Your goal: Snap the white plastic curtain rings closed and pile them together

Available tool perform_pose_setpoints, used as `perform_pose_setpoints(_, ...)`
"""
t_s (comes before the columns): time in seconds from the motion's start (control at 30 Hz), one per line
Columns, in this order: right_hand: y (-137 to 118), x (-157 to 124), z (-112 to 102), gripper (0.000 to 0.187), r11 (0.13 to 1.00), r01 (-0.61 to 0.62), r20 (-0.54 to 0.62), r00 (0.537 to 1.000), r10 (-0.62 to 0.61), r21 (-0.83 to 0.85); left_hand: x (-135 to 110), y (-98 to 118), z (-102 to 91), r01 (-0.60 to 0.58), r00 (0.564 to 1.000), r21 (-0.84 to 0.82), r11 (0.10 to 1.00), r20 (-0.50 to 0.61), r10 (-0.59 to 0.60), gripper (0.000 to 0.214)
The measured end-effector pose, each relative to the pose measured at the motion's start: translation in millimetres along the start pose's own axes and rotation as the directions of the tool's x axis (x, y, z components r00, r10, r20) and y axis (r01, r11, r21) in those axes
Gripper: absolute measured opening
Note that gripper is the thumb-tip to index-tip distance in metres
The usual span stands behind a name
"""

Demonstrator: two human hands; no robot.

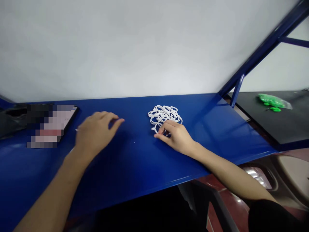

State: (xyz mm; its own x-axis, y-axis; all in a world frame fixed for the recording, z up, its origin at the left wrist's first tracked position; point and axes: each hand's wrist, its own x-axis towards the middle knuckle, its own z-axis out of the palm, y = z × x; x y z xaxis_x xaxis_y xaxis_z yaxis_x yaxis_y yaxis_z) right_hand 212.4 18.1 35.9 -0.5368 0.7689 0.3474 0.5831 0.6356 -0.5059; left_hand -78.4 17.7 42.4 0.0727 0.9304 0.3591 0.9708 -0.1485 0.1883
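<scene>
A heap of white plastic rings (166, 113) lies on the blue tabletop, the rings overlapping one another. At its near edge my right hand (177, 137) is closed, thumb and fingers pinching a white ring (154, 129) that has a small knob on it. Part of that ring is hidden by my fingers. Over the left half of the table hovers my left hand (96, 132), its fingers curved and its thumb held apart, with nothing visible between them. Small white bits show beside and behind my left hand and wrist, too covered to name.
A phone (69, 120) with a partly blurred screen lies at the left, beside a dark item (12, 120). The blue table (135, 174) meets a pale wall behind. At the right are a blue metal frame (256, 59), a black table (263, 122) with a bag of green pieces (272, 100), and a chair (287, 174).
</scene>
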Motion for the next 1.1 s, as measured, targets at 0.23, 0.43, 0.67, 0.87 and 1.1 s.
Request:
perform_pose_setpoints(0.23,-1,-6,3,0.024,0.920,-0.030,0.085,0.994,0.068,-0.390,2,-52,-17.6,0.311,0.891,0.317,0.896,0.231,-0.392,0.062)
perform_pose_setpoints(0.43,1,-1,9,0.025,0.895,-0.104,0.094,0.983,0.160,-0.433,0,-45,-6.3,0.143,0.932,0.331,0.933,0.271,-0.239,0.033)
perform_pose_setpoints(0.67,-1,1,2,0.033,0.922,-0.150,-0.076,0.988,0.132,-0.357,1,-36,-4.3,0.087,0.943,0.256,0.963,0.292,-0.162,0.027)
perform_pose_setpoints(0.87,-1,6,-12,0.027,0.990,-0.104,-0.310,0.948,0.071,-0.092,1,-12,3.6,-0.209,0.974,-0.033,0.977,-0.102,0.204,0.015)
perform_pose_setpoints(1.1,-15,0,12,0.022,0.902,-0.088,-0.041,0.992,0.115,0.423,-15,39,12.2,-0.715,0.666,-0.025,0.698,-0.325,0.671,0.021)
